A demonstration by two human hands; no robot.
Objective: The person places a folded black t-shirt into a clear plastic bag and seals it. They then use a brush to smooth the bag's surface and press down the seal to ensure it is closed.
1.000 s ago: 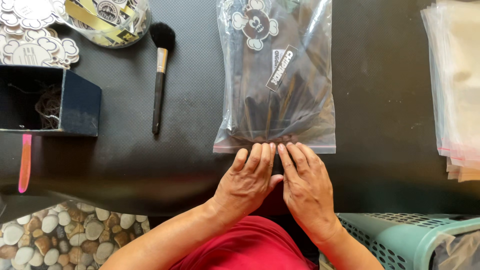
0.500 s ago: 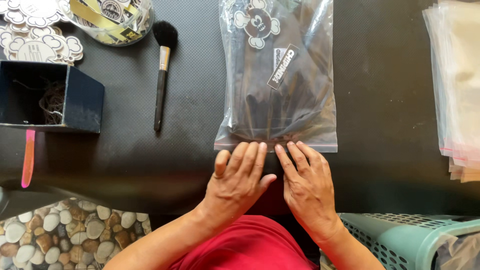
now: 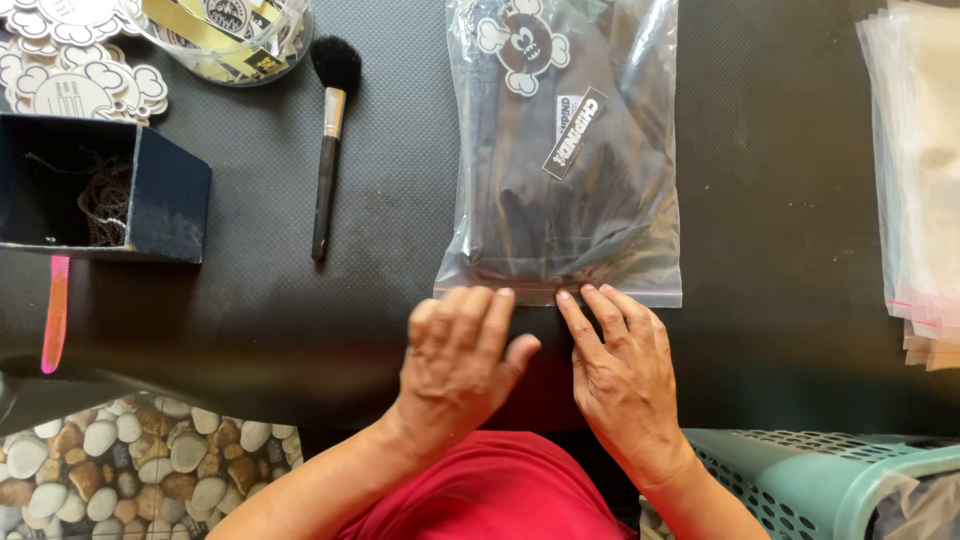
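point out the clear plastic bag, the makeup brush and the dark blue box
clear plastic bag (image 3: pixel 560 150), head view, on its middle over the dark contents
makeup brush (image 3: pixel 325 170), head view, on the black handle
dark blue box (image 3: pixel 165 205), head view, on its outer right side

glossy clear plastic bag (image 3: pixel 560 150), matt textured table (image 3: pixel 780 200)

Black textured surface (image 3: pixel 790 200). Lying directly on it: clear zip bag (image 3: pixel 565 150) holding dark fabric, centre; makeup brush (image 3: pixel 328 150) to its left; open dark blue box (image 3: pixel 100 190) far left; stack of clear bags (image 3: pixel 920 170) at right edge; pink strip (image 3: pixel 55 312) near front-left edge
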